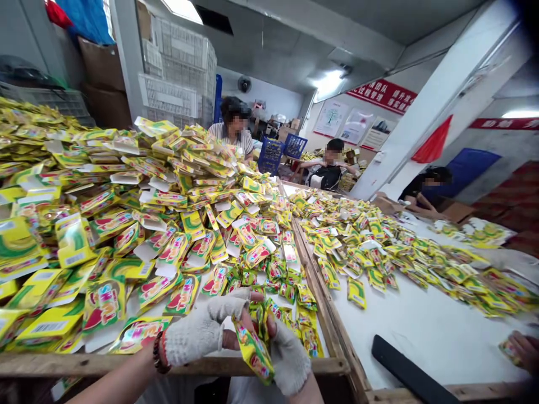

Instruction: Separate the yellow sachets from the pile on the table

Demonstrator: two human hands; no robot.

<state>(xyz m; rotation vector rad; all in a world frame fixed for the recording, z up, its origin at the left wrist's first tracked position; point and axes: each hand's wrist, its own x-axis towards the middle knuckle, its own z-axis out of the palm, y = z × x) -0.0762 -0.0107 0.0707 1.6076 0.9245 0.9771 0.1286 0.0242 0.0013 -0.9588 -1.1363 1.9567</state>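
Both my hands wear white knitted fingerless gloves and meet low in the middle, over the near edge of the table. My left hand (204, 326) comes from the left, with a dark beaded bracelet at the wrist. Its thumb and fingers close on a small yellow-green candy packet (255, 350). My right hand (290, 359) grips the same cluster from the other side, with more small packets (260, 318) between its fingers. How many is hidden. Just beyond lie loose small packets (275, 275). Flat yellow printed cartons (103, 306), some with open white flaps, pile up left of my hands.
A wooden divider (314, 280) splits the table. Right of it are more yellow packs (379, 252) and a long black object (408, 370). Another person's hand (520, 350) holds a pack at the far right. Several people sit beyond; white crates (181, 67) are stacked behind.
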